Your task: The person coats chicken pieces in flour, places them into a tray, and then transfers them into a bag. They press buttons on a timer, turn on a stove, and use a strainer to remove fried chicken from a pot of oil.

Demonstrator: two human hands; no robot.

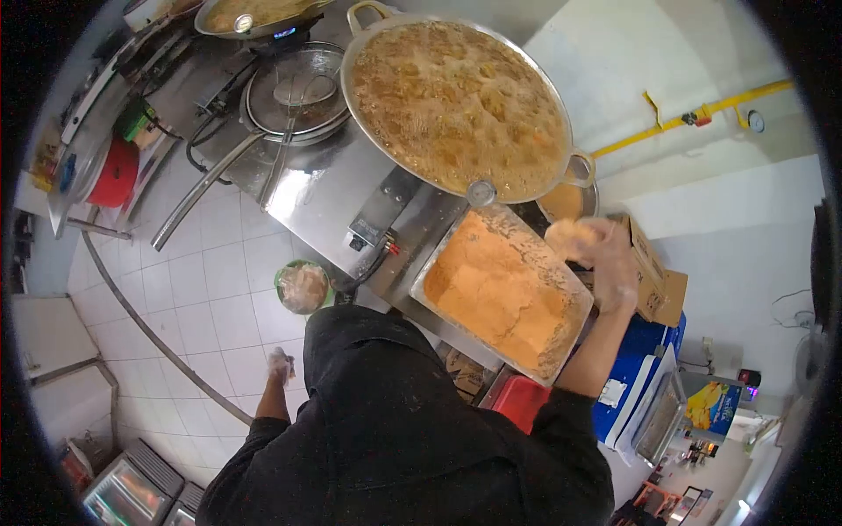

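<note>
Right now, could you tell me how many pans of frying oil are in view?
2: a large bubbling pan on the steel counter beyond the crumb tray, and a second pan at the top edge, partly cut off. Others may be hidden.

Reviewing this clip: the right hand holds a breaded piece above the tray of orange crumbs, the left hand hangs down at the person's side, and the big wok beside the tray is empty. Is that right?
Not quite. The big wok is not empty: the head view shows it full of bubbling oil with pieces frying. The rest stands: the right hand holds a breaded piece above the tray of orange crumbs, and the left hand hangs at the person's side.
</note>
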